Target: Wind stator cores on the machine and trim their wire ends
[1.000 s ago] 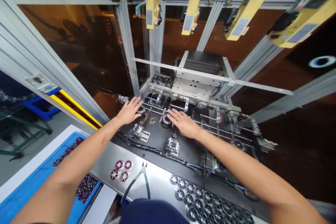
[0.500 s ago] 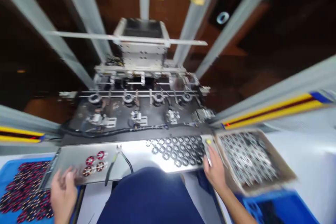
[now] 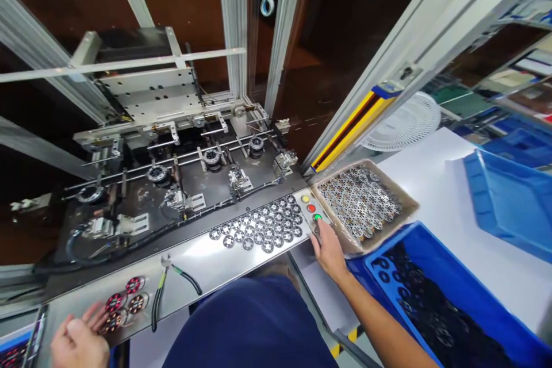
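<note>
As right hand point(image 3: 331, 252) touches green button point(image 3: 318, 217), left hand point(image 3: 81, 342) half-curled

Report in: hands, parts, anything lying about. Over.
Right hand at green button. Left hand open, by four wound rings. Cutters on metal ledge, between wound rings and silver discs.

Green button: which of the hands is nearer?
Right. The right hand has a fingertip at the green button; the left hand is far off, by the red-and-copper parts on the other end of the metal ledge.
</note>
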Demonstrator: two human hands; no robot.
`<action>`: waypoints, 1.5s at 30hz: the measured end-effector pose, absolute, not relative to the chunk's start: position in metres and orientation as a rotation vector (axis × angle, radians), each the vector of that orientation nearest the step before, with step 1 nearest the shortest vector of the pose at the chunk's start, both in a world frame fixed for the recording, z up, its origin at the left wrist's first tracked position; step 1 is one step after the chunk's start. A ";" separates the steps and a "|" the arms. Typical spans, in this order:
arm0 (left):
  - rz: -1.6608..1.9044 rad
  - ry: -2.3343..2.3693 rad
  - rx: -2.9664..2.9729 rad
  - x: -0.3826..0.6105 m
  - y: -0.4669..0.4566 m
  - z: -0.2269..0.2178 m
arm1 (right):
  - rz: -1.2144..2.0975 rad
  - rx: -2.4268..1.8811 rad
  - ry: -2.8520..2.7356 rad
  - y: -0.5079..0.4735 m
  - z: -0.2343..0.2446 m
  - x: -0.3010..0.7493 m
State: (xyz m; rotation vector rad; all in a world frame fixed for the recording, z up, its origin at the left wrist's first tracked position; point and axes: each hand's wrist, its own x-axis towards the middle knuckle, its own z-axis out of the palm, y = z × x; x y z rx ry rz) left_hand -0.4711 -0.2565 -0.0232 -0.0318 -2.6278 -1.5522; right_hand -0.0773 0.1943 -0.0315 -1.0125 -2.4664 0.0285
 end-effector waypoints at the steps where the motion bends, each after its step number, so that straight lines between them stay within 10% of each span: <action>1: -1.564 -2.618 0.020 -0.471 -0.255 -0.024 | 0.013 -1.013 -2.451 0.198 -0.032 -0.079; 45: -1.156 -2.672 0.045 -0.452 -0.223 -0.032 | -0.047 -0.764 -2.387 0.255 -0.050 -0.121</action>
